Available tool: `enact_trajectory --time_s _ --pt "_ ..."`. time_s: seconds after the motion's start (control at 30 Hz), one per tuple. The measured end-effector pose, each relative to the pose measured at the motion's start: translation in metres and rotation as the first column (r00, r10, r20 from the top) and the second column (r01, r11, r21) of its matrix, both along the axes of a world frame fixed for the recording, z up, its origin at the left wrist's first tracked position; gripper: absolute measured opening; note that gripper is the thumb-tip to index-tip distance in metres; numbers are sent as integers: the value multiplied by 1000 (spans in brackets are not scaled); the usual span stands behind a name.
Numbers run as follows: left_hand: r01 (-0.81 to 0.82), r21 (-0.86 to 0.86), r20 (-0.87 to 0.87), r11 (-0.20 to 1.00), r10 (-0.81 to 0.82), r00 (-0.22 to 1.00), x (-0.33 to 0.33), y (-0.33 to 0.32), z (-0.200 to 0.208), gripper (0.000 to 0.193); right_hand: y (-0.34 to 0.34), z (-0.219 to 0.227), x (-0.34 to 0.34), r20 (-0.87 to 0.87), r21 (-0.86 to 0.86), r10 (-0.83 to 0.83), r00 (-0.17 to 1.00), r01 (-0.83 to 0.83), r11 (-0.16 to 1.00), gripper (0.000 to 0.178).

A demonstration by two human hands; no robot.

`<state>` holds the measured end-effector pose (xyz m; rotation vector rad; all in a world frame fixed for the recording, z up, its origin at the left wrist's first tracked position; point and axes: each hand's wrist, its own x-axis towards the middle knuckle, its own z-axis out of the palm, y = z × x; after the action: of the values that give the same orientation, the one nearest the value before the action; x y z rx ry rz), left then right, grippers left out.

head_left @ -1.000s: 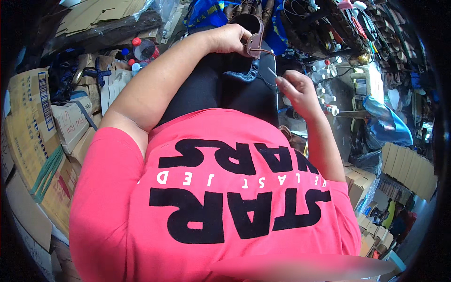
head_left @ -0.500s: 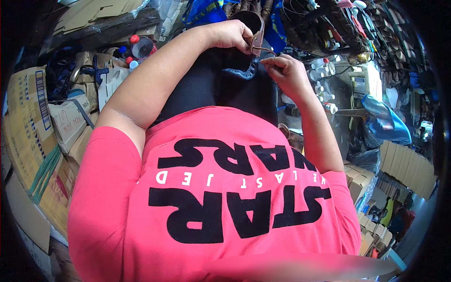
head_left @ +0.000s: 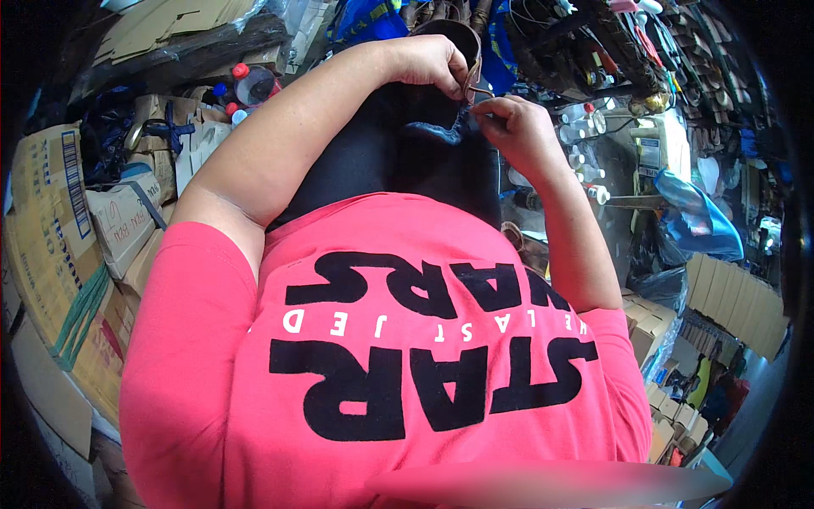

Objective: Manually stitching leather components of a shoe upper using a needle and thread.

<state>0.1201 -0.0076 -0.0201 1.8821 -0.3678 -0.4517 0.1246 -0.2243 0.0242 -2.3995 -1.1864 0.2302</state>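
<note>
In the head view, the left hand (head_left: 434,64) reaches across the top of the person's lap (head_left: 365,148), clad in black cloth, & its grip is clamped on a curved brown leather pc (head_left: 474,75), thumb to the near side. The leather is held up above the lap's far edge, its open dark inside facing up. A short thin brown cord (head_left: 482,91) sticks out of its R side, toward the right hand (head_left: 517,123). R grip: thumb & index tips nearly meet, just below the cord; can't tell if they're clamped on anything, tips too small & partly hidden. A dark blue pc w/ a gathered edge (head_left: 435,132) lies over the lap's far part, directly below the leather.

Pinkish-red T-shirt w/ black & white lettering (head_left: 381,229) fills the lower middle. L of the person: big tan cdbd box (head_left: 51,182) w/ green string (head_left: 82,316) near its lower R corner, a white carton w/ a dark strap (head_left: 119,216) beside it, & a clear plastic bottle w/ red cap (head_left: 256,87) farther up. R of the person: several small white-capped bottles (head_left: 596,193) near the R forearm, then a blue plastic bag (head_left: 702,219) & a tan cdbd stack (head_left: 736,305) beyond.
</note>
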Motion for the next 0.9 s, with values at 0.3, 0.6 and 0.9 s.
enact_trajectory --time_s 0.3,0.6,0.9 --pt "24 20 -17 1000 -24 1000 -7 2 9 27 -6 -11 -20 61 143 -114 992 104 984 9" --pt "9 26 17 1000 -10 1000 -5 1 3 24 -1 7 1 -21 -8 34 999 -34 999 12" --pt "44 35 28 998 -45 999 -2 4 -5 31 -11 -27 10 -395 190 -23 918 107 976 15"
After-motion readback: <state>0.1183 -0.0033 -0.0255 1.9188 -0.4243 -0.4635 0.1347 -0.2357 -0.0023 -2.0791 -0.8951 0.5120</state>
